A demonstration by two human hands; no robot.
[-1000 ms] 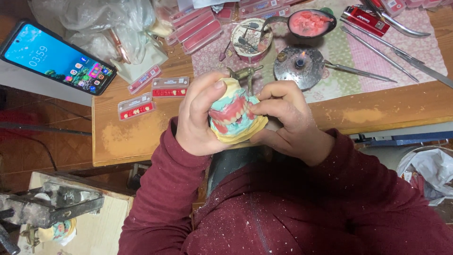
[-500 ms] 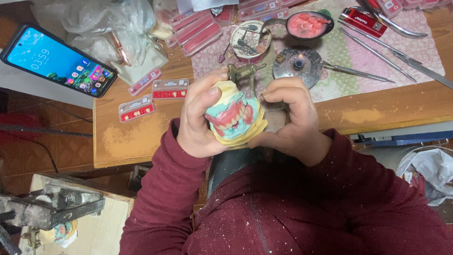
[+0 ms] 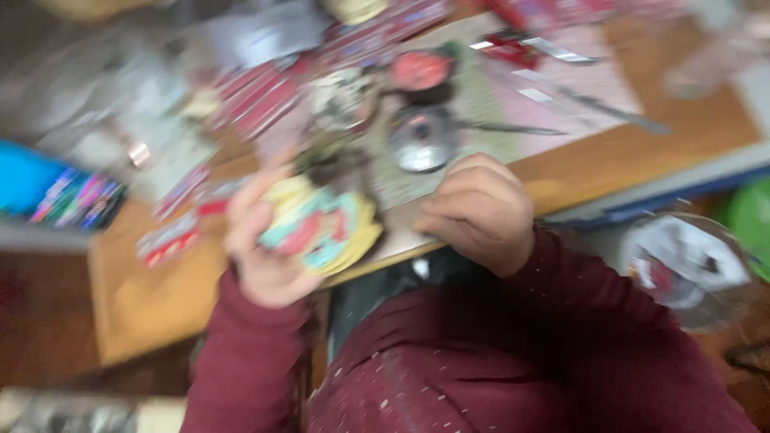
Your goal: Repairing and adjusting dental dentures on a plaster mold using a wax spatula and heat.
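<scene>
Frame heavily blurred; detail limited. Left hand [image 3: 269, 248] is clamped around a dental cast [image 3: 321, 228], yellow base with pink and teal areas, held above the near edge of the wooden surface [image 3: 144, 297]. Right hand [image 3: 480, 210] lies at 3 o'clock of the cast, apart from it, fingers curled together into a loose fist; whether it grips anything cannot be told. At 1 o'clock of the cast sits a round metal dish [image 3: 421, 138], and beyond it a small bowl of red material [image 3: 421, 70]; a phone [image 3: 56, 188] lies at 9 o'clock. Judgement: the cast looks rigid, fairly light and brittle, likely to chip if dropped; best gripped around the yellow base, away from the teeth
</scene>
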